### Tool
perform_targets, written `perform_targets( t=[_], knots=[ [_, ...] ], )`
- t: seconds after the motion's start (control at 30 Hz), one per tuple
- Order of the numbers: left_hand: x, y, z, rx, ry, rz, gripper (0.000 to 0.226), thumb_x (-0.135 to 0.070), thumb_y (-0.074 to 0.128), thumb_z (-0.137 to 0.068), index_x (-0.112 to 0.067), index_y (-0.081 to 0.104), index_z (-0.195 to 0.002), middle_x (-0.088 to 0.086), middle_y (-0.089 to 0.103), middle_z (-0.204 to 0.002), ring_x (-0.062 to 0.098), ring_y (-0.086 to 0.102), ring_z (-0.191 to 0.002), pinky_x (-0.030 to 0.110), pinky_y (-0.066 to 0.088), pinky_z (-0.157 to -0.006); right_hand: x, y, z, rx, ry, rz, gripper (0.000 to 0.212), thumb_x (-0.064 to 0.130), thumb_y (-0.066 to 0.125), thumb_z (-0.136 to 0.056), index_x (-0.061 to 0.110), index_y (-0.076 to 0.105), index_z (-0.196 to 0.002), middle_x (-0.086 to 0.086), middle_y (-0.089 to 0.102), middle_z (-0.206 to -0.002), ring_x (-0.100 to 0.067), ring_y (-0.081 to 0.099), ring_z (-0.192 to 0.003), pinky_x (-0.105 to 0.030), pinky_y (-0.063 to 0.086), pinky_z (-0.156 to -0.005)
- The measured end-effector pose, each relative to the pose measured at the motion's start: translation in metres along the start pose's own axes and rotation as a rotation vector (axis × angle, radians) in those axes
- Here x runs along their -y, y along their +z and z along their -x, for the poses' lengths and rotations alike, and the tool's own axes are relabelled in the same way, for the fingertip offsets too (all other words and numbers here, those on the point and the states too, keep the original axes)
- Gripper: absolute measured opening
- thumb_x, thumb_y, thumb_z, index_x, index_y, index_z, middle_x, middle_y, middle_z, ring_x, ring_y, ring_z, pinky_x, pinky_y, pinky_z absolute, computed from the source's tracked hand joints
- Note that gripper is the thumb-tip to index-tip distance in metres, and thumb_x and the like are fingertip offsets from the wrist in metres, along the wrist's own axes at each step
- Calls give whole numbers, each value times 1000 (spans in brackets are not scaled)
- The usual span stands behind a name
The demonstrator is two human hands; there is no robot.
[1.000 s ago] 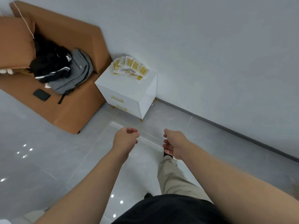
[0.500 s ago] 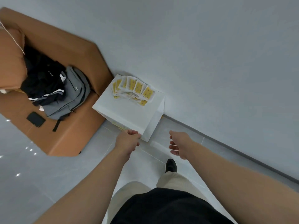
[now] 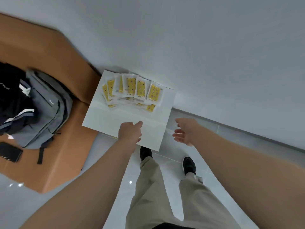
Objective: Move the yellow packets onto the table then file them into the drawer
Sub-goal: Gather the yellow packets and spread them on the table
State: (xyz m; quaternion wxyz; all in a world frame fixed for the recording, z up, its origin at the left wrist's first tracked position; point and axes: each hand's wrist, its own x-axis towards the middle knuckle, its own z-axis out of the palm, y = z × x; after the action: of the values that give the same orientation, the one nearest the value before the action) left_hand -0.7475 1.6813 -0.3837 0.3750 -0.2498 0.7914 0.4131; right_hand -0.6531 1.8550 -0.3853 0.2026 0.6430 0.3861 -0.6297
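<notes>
Packets [image 3: 132,90] lie fanned out, so left hand [image 3: 130,132] (curled, empty) and right hand [image 3: 184,133] (fingers loose) should probably square them up first.

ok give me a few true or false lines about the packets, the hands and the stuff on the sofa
1. The packets lie fanned on the table, at its wall side. True.
2. The right hand holds a packet. False: it is open and holds nothing.
3. A grey backpack lies on the sofa. True.
4. The phone lies on the table. False: it lies on the sofa.
5. The left hand is over the table's front edge. True.
</notes>
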Motion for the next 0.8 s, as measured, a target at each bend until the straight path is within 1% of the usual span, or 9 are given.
perform_targets(
  t=[0.1, 0.17, 0.23, 0.33, 0.47, 0.6, 0.67, 0.73, 0.8],
  knots=[
    [-25, -4, -58, -82, -18, -66, 67, -41, 70, -88, -7, 48, -141, 15, 60, -127, 29, 65, -96, 40, 57, -88, 21, 43, -34, 9, 54, -78, 28, 27, 60, -100, 5, 54, -117, -16, 60, -108, -32, 68, -93, -41, 58, -82],
    [-40, -3, -94, -157, 12, -145, 80, -49, 72, -85, -11, 39, -147, 9, 50, -140, 33, 62, -113, 40, 53, -84, 33, 71, -58, 30, 109, -174, 33, 28, 60, -100, 6, 52, -124, -19, 59, -115, -34, 67, -99, -41, 57, -81],
    [-53, 2, -127, -229, 64, -222, 88, -55, 75, -82, -11, 35, -147, 11, 42, -143, 34, 56, -120, 41, 49, -83, 45, 96, -81, 37, 154, -297, 38, 27, 61, -100, 7, 50, -131, -19, 59, -119, -35, 67, -101, -41, 57, -80],
    [-67, 8, -170, -319, 144, -310, 98, -59, 78, -77, -9, 32, -148, 13, 34, -146, 33, 46, -129, 46, 50, -97, 60, 124, -109, 28, 194, -459, 48, 28, 61, -100, 7, 47, -141, -20, 58, -127, -36, 66, -107, -42, 57, -89],
    [-78, 11, -211, -391, 180, -444, 106, -67, 74, -74, -11, 27, -151, 11, 29, -152, 30, 36, -135, 42, 44, -99, 76, 148, -135, 17, 232, -587, 49, 29, 58, -101, 6, 45, -142, -20, 58, -126, -36, 65, -109, -45, 55, -97],
    [-83, 12, -231, -318, 150, -346, 106, -63, 78, -72, -11, 28, -149, 12, 39, -145, 32, 49, -128, 45, 50, -97, 91, 158, -148, 19, 229, -656, 27, 26, 56, -101, 8, 56, -120, -15, 61, -100, -35, 66, -87, -48, 57, -92],
    [-84, 13, -235, -252, 127, -253, 104, -56, 81, -74, -12, 25, -150, 12, 40, -146, 33, 54, -119, 42, 52, -87, 95, 160, -151, 13, 231, -659, 20, 23, 57, -101, 10, 60, -115, -13, 63, -101, -33, 66, -82, -50, 58, -87],
    [-84, 12, -237, -203, 117, -147, 99, -49, 82, -75, -13, 25, -148, 10, 45, -144, 29, 54, -109, 38, 48, -82, 97, 160, -155, 4, 240, -679, 13, 17, 59, -100, 10, 64, -109, -11, 65, -106, -31, 66, -84, -46, 61, -73],
    [-83, 10, -238, -206, 143, -116, 95, -47, 85, -74, -11, 33, -145, 5, 52, -135, 25, 56, -108, 36, 49, -86, 97, 161, -158, 0, 256, -690, 12, 17, 62, -99, 9, 66, -108, -10, 68, -106, -28, 70, -88, -35, 58, -54]
  ],
)
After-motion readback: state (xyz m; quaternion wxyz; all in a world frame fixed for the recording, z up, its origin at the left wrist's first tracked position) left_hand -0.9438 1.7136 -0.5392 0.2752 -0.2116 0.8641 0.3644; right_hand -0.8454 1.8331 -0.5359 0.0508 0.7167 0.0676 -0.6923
